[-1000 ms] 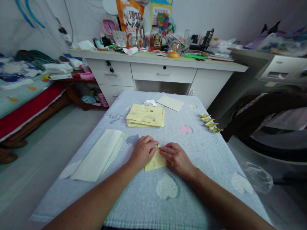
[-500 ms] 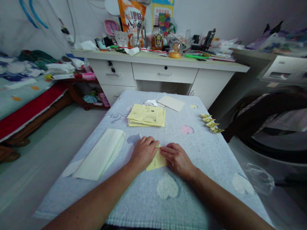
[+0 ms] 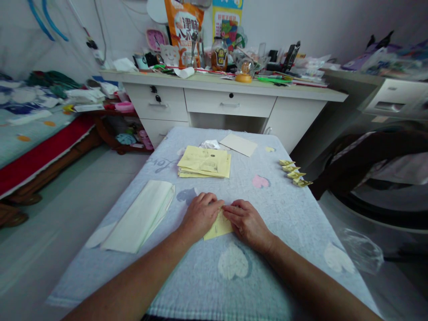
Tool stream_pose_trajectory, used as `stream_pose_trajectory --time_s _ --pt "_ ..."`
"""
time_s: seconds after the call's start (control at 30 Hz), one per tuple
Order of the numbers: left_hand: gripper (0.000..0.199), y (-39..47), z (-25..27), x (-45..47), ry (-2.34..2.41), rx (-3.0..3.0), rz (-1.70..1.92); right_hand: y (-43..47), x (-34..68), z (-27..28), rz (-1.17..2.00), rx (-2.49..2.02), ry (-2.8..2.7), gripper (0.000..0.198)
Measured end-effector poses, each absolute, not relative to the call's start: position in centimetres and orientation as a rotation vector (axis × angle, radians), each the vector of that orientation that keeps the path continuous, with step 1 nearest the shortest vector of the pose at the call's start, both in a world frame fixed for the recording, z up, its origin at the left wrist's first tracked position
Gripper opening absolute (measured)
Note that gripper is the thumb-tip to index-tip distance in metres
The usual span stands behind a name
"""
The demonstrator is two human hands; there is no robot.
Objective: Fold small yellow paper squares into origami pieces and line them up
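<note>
A small sheet of yellow paper (image 3: 218, 227) lies on the cloth-covered table, its far end hidden under my fingers. My left hand (image 3: 201, 215) grips its upper left part, thumb and fingers drawn together. On the right edge, my right hand (image 3: 249, 223) pinches the same paper, with the fingertips of both hands nearly meeting at the top. Beyond the hands sits a stack of yellow paper (image 3: 204, 161) with dark prints on the top sheet. Several folded yellow paper pieces (image 3: 293, 171) stand in a row near the table's right edge.
A folded pale green-white paper bundle (image 3: 142, 216) lies left of my hands. Behind the stack are a crumpled white tissue (image 3: 210, 144) and a beige card (image 3: 238, 145). The cluttered desk (image 3: 230, 84) stands past the table, and a washing machine (image 3: 397, 98) to the right.
My left fingers have shifted slightly, the thumb now stretching closer to the right fingertips at the top of the yellow paper. The right hand stays almost in place.
</note>
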State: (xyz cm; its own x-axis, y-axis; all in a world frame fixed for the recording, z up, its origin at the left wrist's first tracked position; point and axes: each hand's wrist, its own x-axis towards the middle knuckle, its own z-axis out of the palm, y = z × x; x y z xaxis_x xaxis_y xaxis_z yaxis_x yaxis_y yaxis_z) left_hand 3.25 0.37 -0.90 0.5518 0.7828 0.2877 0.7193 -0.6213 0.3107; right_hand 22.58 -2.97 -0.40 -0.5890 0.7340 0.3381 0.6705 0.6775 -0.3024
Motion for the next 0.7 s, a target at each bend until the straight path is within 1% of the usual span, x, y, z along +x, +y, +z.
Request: stream_pose_trajectory --time_s 0.1,0.3,0.7 --pt "0.024 0.36 -1.06 3.23 1.268 2.666 0.578 -3.02 22.54 -0.21 0.214 -1.099 -2.451 0.029" --pt "0.030 -0.08 -0.90 3.12 1.322 2.768 0.481 -3.05 22.52 -0.21 0.216 -1.092 -2.451 0.030" --pt "0.027 -0.56 -0.32 3.42 1.425 2.801 0.380 -3.08 22.54 -0.29 0.213 -1.102 -2.448 0.031"
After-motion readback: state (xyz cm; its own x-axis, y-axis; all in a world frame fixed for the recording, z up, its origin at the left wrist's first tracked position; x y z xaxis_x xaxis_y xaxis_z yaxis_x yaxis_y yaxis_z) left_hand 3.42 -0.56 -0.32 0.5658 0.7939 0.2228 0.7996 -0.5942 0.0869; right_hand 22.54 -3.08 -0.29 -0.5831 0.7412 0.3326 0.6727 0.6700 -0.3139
